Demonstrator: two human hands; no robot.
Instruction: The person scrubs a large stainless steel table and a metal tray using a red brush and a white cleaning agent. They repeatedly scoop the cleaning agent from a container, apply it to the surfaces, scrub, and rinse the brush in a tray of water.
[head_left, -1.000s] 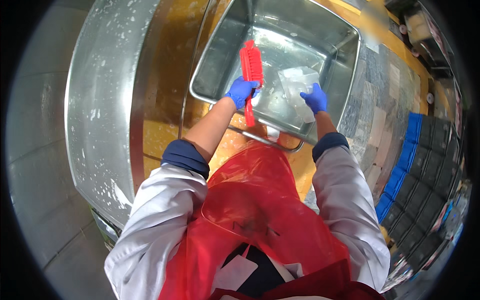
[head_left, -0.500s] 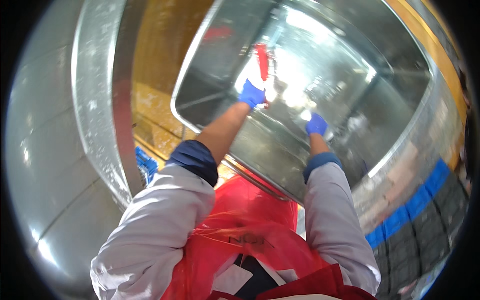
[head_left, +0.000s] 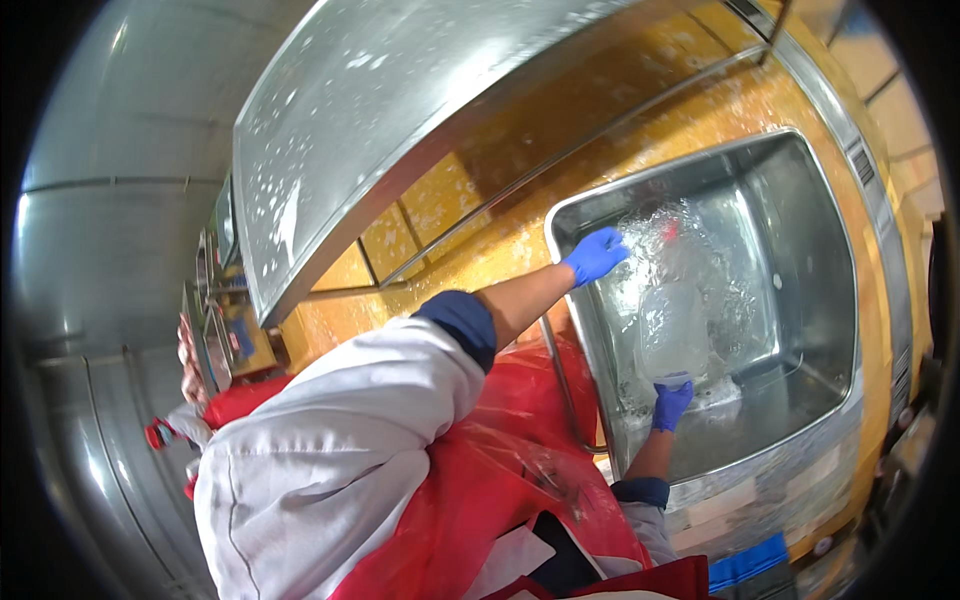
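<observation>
My left hand (head_left: 595, 255), in a blue glove, reaches over the near-left corner of a deep steel sink (head_left: 835, 230). Its fingers are closed on a red brush (head_left: 668, 232), of which only a small red bit shows through splashing water. My right hand (head_left: 672, 402), also gloved in blue, grips the lower end of a clear plastic container (head_left: 675, 320) held upright inside the sink. Water and foam smear over the container and the sink's left wall. I wear a white coat and a red plastic apron (head_left: 500, 470).
A wet yellow tiled floor (head_left: 480, 200) surrounds the sink. A large wet steel panel (head_left: 400, 110) slants across the top left. A blue crate (head_left: 760, 560) lies at the lower right. At the far left, a hand and red cloth (head_left: 185, 360) show, perhaps a reflection.
The view has swung round, so the sink now lies at the right. My left hand moved the brush to the sink's corner. My right hand still holds the clear container.
</observation>
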